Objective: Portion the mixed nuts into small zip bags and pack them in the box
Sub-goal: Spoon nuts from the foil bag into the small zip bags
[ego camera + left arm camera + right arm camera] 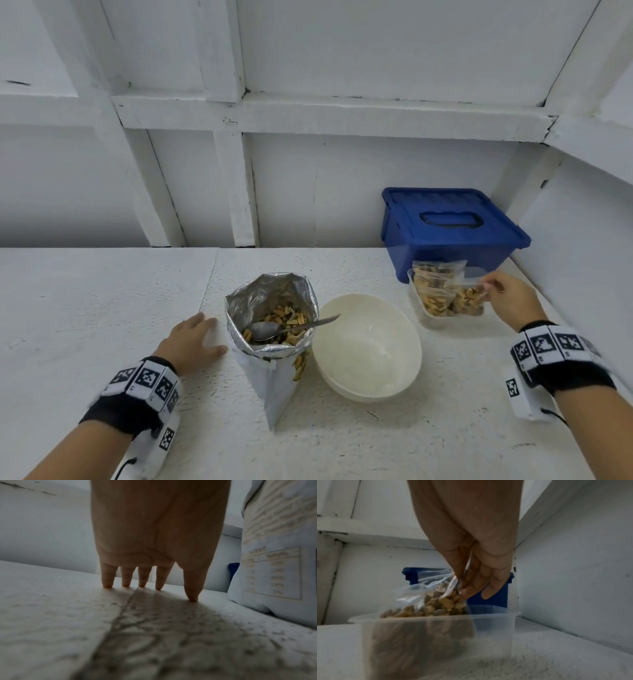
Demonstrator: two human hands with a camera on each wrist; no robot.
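L hand (191, 339) flat on the table (102, 308), fingers (108, 577) straight and spread, tips touching the rough white surface, holding nothing; sits just left of the foil nut bag (270, 329). R hand (510, 298) pinches the top edge of a small clear zip bag (455, 301), thumb and fingers closed on the thin plastic; bag is full of tan mixed nuts and sits partly inside a clear rigid plastic tub (428, 317), upper part above the rim. Second filled zip bag (433, 274) stands in the tub behind it. Foil bag: crinkled silver lining, top open, nuts inside, metal spoon (274, 329) lying in it w/ handle out over the right edge. Round cream bowl (368, 346), smooth and glossy, betw foil bag and tub. Blue plastic box (448, 229), lid on w/ recessed handle, at back right corner, just behind the tub. L wrist cam only: printed table on the foil bag's white outer face (274, 573), text too blurred to read. R wrist cam: tub wall translucent, nuts show through as brown blur; blue box (488, 601) visible behind fingers.
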